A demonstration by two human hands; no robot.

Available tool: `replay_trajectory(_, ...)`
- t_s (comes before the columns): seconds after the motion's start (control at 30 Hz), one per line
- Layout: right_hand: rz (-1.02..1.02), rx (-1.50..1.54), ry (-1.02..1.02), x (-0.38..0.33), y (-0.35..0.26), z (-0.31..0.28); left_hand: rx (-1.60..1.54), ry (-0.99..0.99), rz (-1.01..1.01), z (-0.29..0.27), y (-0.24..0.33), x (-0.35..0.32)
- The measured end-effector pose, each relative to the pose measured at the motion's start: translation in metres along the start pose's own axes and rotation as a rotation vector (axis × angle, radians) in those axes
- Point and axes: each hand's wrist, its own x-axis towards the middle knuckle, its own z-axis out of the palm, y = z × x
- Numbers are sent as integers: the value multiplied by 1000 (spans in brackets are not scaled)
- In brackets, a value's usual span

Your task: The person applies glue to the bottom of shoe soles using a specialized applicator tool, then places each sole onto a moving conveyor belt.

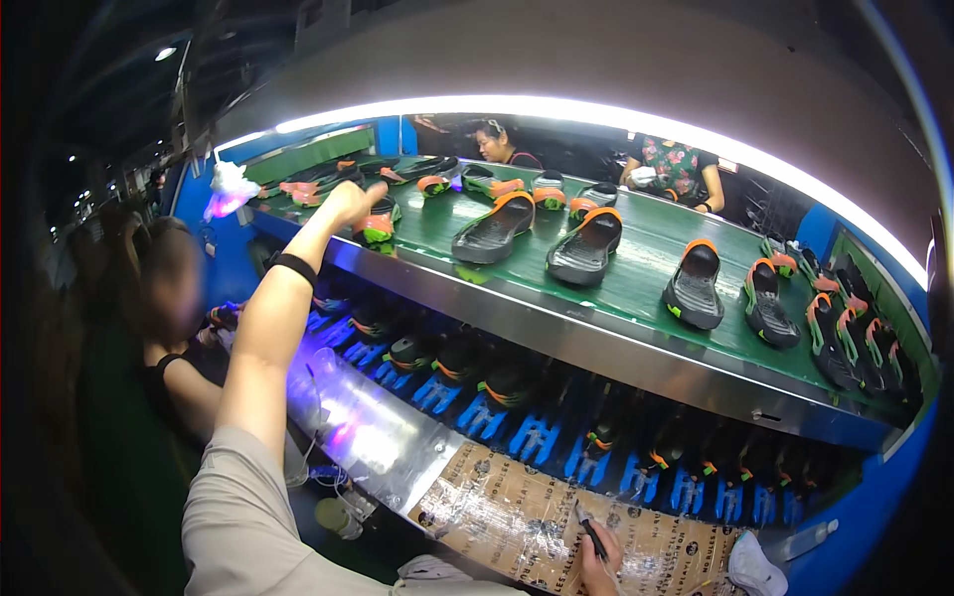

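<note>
My left hand (352, 203) reaches over the near edge of the green conveyor belt (636, 253), a finger stretched out to the right. Just beside that hand is a shoe part (378, 226) in black, orange and green. Whether they touch, I cannot tell. Low in the picture, my right hand (599, 568) is closed around a slim black pen-like tool (594, 537) with a thin tip. The tip points up and left over a brown printed sheet (497, 502) under clear film. Further along the belt stand black shoe soles with orange heels (586, 246).
Below the belt, a lower row carries shoes on blue holders (533, 437). A metal plate (378, 422) catches purple light beside the brown sheet. A white cloth (755, 566) and a clear bottle (810, 539) lie at right. Co-workers (678, 174) stand across; another person (179, 328) is at left.
</note>
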Motion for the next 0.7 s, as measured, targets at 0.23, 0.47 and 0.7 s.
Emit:
replay_trajectory(0.23,-63,9,36,10,-26,11,11,-22,-266,17,-51,-25)
replay_trajectory(0.47,-102,-47,52,4,-14,11,-782,211,-544,29,-20,-82)
replay_trajectory(0.7,-45,-60,39,1,-26,7,-1218,195,-349,46,-14,-150)
